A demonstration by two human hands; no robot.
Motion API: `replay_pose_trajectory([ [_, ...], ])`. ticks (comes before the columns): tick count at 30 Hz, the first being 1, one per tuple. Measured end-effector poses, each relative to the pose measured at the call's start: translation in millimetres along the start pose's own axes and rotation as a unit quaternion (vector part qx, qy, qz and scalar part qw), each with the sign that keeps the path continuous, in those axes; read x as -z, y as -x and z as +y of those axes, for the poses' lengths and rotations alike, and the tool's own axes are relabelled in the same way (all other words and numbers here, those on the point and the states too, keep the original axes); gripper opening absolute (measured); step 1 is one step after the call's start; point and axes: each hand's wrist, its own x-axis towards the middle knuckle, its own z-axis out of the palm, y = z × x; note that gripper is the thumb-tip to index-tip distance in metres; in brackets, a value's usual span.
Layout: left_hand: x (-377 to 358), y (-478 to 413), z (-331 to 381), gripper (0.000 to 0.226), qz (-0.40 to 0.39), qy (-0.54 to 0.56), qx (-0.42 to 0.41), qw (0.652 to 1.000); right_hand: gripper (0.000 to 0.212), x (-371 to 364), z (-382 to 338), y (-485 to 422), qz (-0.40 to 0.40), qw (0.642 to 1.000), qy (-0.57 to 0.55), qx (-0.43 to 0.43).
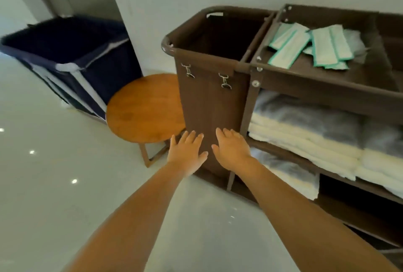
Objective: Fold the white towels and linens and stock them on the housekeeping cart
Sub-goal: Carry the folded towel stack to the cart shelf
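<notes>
**Open hands hovering at the cart's brown bag**

Both bare arms are being held out in front of the person, palms facing down. The left hand is showing straight fingers slightly fanned apart; the right hand is doing the same, its thumb pointing toward the left one. Neither is gripping anything. Both are lying over the lower front of the brown laundry bag, but whether the fingertips are touching the fabric is not showing.

The bag is hanging at the left end of the housekeeping cart, and its inside is sitting in deep shadow. Folded white towels are lying stacked on the cart's middle shelf, just right of the right hand, with their upper layers looking grey in shade. Another white piece is resting on the shelf below. Both shelves are running off the right edge of the frame. Green-edged cloths are lying scattered in the top tray, over something pale that is too blurred to make out.

A round wooden stool is standing left of the bag, partly tucked behind it. A navy hamper is sitting beyond it by the wall, blurred.
</notes>
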Motion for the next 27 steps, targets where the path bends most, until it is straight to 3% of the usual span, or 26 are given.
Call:
replay_pose_trajectory([
  [6, 76, 24, -141, 0.061, 0.043, 0.061, 0.062, 0.995, 0.059, 52, -133, -47, 0.029, 0.999, 0.025, 0.036],
  [13, 123, 34, -317, 0.063, 0.069, 0.061, 0.074, 0.993, 0.061, 74, -269, -117, 0.064, 0.997, 0.018, 0.039],
  [19, 165, -13, -403, 0.063, 0.087, 0.066, 0.082, 0.991, 0.058, 97, -328, -176, 0.076, 0.996, -0.012, 0.04],
  [27, 202, -134, -482, 0.061, 0.078, 0.032, 0.062, 0.995, 0.054, 138, -371, -327, 0.088, 0.995, -0.006, 0.04],
])
